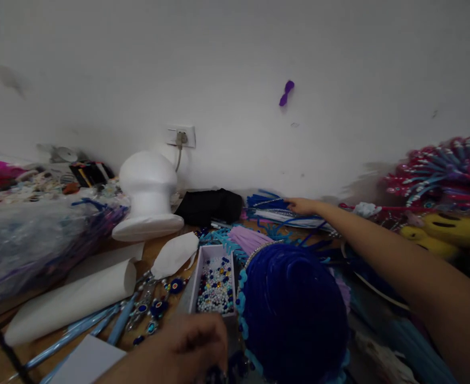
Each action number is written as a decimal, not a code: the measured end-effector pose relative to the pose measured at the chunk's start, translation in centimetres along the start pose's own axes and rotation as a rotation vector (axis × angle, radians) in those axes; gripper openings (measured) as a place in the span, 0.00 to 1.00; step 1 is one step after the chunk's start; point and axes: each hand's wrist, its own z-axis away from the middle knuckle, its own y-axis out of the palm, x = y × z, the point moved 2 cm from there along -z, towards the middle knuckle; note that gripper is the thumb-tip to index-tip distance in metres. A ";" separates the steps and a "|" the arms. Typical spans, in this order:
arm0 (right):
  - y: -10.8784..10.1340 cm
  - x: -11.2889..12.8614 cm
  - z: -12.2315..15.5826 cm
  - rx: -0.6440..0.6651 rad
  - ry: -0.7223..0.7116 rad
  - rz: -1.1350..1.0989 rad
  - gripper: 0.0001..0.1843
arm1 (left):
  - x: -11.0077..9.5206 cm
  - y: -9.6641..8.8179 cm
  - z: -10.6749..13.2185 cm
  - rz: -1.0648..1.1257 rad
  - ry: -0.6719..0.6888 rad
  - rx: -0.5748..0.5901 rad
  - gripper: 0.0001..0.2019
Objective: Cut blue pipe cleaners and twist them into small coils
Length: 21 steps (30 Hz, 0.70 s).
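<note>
My right hand (302, 206) reaches far across to a bundle of blue and white pipe cleaners (267, 202) by the wall, its fingers closed on some of them. In the near foreground my left hand (202, 341) is curled with its fingertips pointing down; anything in them is hidden. Just beyond it stands a white box of beads (198, 282). Between the hands is a dark blue, rounded headpiece (296, 312) wound from glossy strands, with light blue trim and a sparkling band. Lilac pipe cleaners (247, 238) lie behind it.
A white foam head stand (149, 197) is at the back left, beside black cloth (210, 206). Further left are a paper roll (74, 304), beaded eye charms (158, 306) and a plastic bag (42, 234). Pink and blue pipe-cleaner work (446, 170) and yellow plush (454, 229) lie right.
</note>
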 end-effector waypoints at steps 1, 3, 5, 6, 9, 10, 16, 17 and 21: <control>-0.6 -0.9 0.1 -0.035 0.030 0.011 0.24 | -0.9 -1.2 -0.6 -0.042 0.058 -0.094 0.11; -1.9 -2.9 0.8 -0.071 0.083 0.033 0.25 | -2.3 -4.2 -2.2 -0.122 0.169 -0.299 0.12; -3.3 -5.1 1.9 -0.072 0.138 0.050 0.22 | -3.0 -7.7 -4.5 -0.225 0.269 -0.523 0.11; -3.7 -6.2 2.7 -0.057 0.168 0.054 0.20 | -3.2 -9.4 -5.8 -0.271 0.291 -0.600 0.10; -3.9 -8.6 5.3 0.040 0.222 0.080 0.15 | -2.9 -13.2 -10.4 -0.398 0.315 -0.674 0.09; -3.4 -9.0 6.1 0.072 0.221 0.088 0.13 | -2.6 -13.9 -11.9 -0.432 0.297 -0.648 0.08; 1.4 -7.1 8.9 0.128 0.127 -0.001 0.11 | -0.6 -13.1 -16.9 -0.336 0.143 -0.251 0.12; 1.9 -6.9 9.2 0.113 0.120 -0.019 0.12 | -0.6 -12.7 -16.9 -0.315 0.116 -0.235 0.11; 1.5 -9.1 10.8 -0.068 0.176 -0.068 0.08 | -1.0 -11.6 -16.2 -0.306 0.087 -0.261 0.08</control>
